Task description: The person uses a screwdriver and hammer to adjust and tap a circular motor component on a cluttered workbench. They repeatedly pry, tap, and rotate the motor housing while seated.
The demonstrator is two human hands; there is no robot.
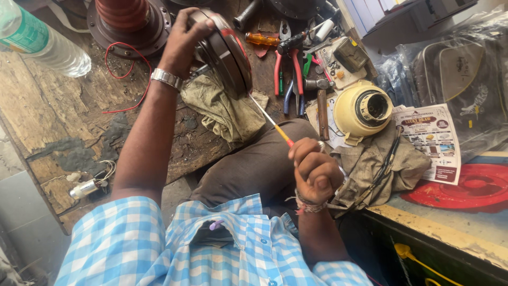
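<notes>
My left hand grips a round dark metal motor housing, held on edge above a dirty rag on the worn wooden bench. My right hand is closed around the orange handle of a long screwdriver. Its thin shaft runs up and left, and its tip meets the lower rim of the housing. A metal watch band circles my left wrist.
Pliers with red handles and other tools lie at the bench's back. A cream round cover rests on cloth beside a printed leaflet. A plastic bottle lies at left, a red wire near it. A red disc is at right.
</notes>
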